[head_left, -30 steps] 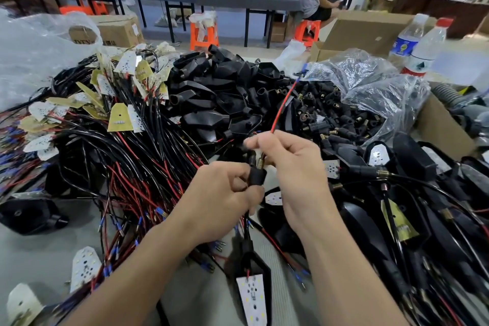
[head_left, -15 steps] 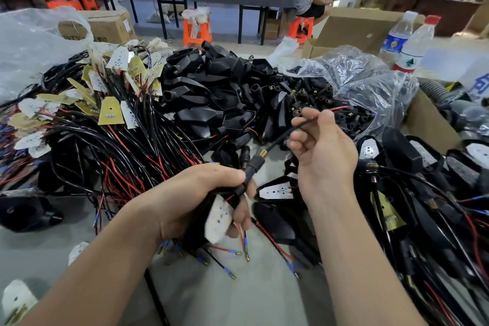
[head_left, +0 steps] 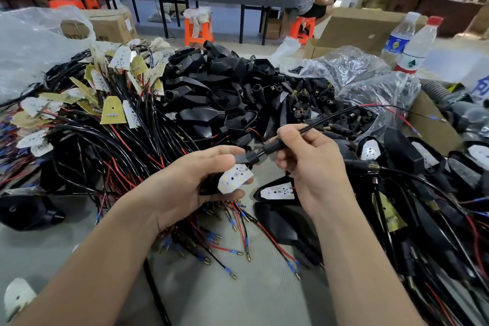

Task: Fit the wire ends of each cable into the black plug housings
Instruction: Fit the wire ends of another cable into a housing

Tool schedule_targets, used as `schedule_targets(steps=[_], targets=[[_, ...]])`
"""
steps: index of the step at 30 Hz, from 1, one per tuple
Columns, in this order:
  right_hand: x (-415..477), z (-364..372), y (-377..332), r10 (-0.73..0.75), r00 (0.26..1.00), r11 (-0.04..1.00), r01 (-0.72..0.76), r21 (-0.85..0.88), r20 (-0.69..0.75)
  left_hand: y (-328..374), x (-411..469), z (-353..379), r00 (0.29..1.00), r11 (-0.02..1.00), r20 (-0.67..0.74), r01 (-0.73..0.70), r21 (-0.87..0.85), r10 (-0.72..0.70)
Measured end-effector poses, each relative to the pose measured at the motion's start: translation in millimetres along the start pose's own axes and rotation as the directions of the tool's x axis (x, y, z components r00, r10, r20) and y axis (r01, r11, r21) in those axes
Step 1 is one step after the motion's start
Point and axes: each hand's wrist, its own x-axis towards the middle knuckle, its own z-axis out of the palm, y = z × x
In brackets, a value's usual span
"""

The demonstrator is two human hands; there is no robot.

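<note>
The left hand (head_left: 190, 188) lies palm up, curled round a black plug housing (head_left: 242, 159), with the thumb along the top and the fingers wrapped underneath. A white LED board (head_left: 235, 178) sits in the housing's open face, tilted toward the camera. Just to the right, the right hand (head_left: 309, 164) pinches a black cable (head_left: 330, 119) between thumb and fingertips. It grips where a thicker sleeve (head_left: 275, 149) on the cable meets the housing's narrow neck. The hands are close together, and the sleeve bridges the small gap between them.

From the right hand the cable rises up and to the right above the clutter. It then splits into a red wire (head_left: 401, 119) and a thin black wire (head_left: 412, 112), whose ends hang free near a cardboard box (head_left: 434, 127).

Bare room is tight. A strip of grey surface (head_left: 238, 296) shows between the forearms. Loose wire ends (head_left: 232, 243) with blue collars and brass tips are scattered directly below the hands.

A second housing (head_left: 277, 190) lies face up just under the right hand. A tangle of cables and boards (head_left: 111, 140) crowds the left side, and a heap of empty housings (head_left: 211, 92) rises behind. A clear bag (head_left: 349, 69) of small connectors sits behind to the right. Cabled housings (head_left: 423, 188) are piled against the right forearm.
</note>
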Motion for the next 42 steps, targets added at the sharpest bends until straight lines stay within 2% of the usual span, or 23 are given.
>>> schedule_targets(steps=[4,7,11,15,23,26,29,35,38,42], targets=[[1,-1,1,-0.008,0.998,1.000,0.009,0.027,-0.061,2,-1,0,0.999,0.997,-0.024,-0.050,-0.054,0.049],[0,-1,1,-0.017,0.996,0.999,0.020,0.028,-0.083,0,0,-4,0.997,0.997,0.026,-0.074,0.031,0.073],[-1,1,1,-0.006,0.997,1.000,0.007,0.015,-0.081,-3,5,-6,0.997,0.997,-0.008,-0.073,0.027,0.073],[-2,2,0,0.001,0.998,1.000,-0.002,-0.020,-0.057,-3,5,-7,0.996,0.997,0.044,-0.082,0.016,0.081],[-5,8,3,-0.025,0.998,0.999,0.023,-0.025,-0.065,-4,3,-10,0.995,0.982,0.068,-0.085,0.170,0.074],[-5,7,4,-0.023,0.999,0.999,0.022,-0.031,-0.041,-5,5,-10,0.996,0.979,0.037,-0.084,0.184,0.079],[-6,6,3,0.004,1.000,1.000,-0.004,-0.014,0.007,-4,6,-6,0.994,0.981,-0.057,-0.086,0.173,0.098],[-7,0,-2,0.070,0.985,0.975,-0.100,0.196,0.156,-4,8,2,0.963,0.976,-0.195,-0.156,0.155,0.185],[-6,-1,-2,0.084,0.985,0.973,-0.114,0.201,0.154,-4,8,2,0.962,0.972,-0.189,-0.168,0.164,0.198],[-5,2,2,0.057,0.995,0.990,-0.067,0.122,0.084,-4,7,1,0.964,0.954,-0.120,-0.207,0.216,0.237]])
